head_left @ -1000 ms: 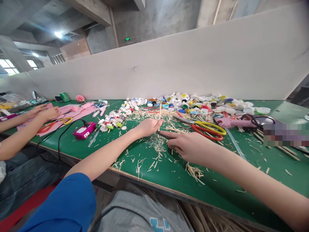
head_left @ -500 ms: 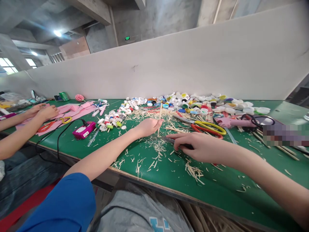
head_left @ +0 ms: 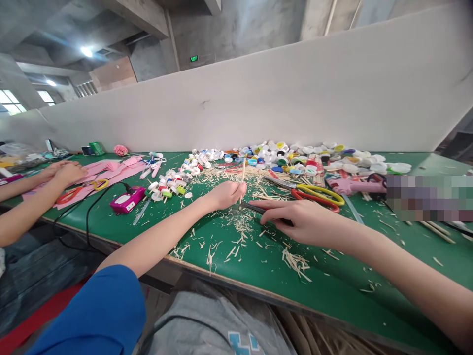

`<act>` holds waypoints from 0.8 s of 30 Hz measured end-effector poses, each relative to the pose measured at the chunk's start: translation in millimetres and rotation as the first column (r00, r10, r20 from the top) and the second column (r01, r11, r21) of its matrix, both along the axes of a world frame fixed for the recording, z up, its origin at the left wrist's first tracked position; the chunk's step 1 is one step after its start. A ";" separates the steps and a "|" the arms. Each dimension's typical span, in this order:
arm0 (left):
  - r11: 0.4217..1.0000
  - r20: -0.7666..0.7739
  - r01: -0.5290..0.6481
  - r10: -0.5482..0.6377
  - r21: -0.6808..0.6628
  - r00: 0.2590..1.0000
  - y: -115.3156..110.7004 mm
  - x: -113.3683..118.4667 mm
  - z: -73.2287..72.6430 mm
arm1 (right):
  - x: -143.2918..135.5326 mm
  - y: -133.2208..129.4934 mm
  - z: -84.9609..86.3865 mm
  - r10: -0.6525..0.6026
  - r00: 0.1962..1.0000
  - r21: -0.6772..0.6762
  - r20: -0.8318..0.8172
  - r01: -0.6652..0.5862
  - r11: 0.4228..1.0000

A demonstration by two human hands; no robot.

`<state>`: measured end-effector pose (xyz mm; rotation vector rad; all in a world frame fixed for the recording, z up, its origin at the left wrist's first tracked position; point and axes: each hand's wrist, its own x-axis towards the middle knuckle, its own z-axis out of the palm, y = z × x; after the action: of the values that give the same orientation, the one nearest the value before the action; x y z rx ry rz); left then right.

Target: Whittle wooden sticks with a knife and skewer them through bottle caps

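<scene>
Near the middle of the green table (head_left: 148,261), my left hand (head_left: 226,195) pinches a thin wooden stick (head_left: 244,170) that stands nearly upright. My right hand (head_left: 291,219) is wrapped round a dark-handled tool (head_left: 254,209), probably a knife, with its tip at the stick's lower end. The index finger lies along the top of this tool. Pale wood shavings (head_left: 242,224) are scattered below and around both hands. Scissors with yellow and red handles (head_left: 321,194) lie just beyond my right hand.
Many bottle caps (head_left: 281,150) are heaped along the white partition (head_left: 251,98). A pink glue gun (head_left: 354,186) lies at the right. A magenta power block (head_left: 127,199) with a black cord sits at the left, beside another person's hands (head_left: 68,172) over pink sheets (head_left: 118,172).
My right hand has moved slightly left with the tool, whose tip is now at the stick's lower end. My left hand keeps its pinch on the stick.
</scene>
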<state>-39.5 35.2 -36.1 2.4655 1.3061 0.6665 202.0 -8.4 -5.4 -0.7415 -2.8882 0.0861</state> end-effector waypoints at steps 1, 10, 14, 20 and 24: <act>1.000 0.002 0.003 -0.003 -0.001 1.000 -0.2 0.0 0.1 | -0.4 1.4 -2.3 0.005 1.000 0.030 0.017 -0.005 1.000; 1.000 -0.007 0.015 -0.015 0.010 1.000 0.3 -0.3 -0.2 | -6.9 -0.2 -0.4 -0.001 0.998 0.044 0.068 -0.002 0.999; 1.000 -0.013 0.009 -0.009 0.023 1.000 1.0 -1.1 -1.0 | -4.8 -2.6 2.9 -0.029 0.999 0.000 0.043 0.029 1.000; 1.000 -0.026 0.009 -0.008 0.021 1.000 -2.1 -0.2 2.3 | -4.1 5.4 -8.4 0.004 0.998 0.188 0.057 -0.015 0.982; 1.000 -0.034 0.017 -0.016 0.018 0.999 -3.7 0.7 4.1 | -3.5 9.7 -11.7 0.022 0.997 0.206 0.078 -0.037 0.978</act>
<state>-38.8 31.5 -32.0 2.5100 1.2961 0.6381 198.5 1.4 -17.1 -0.6772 -2.9187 -0.2408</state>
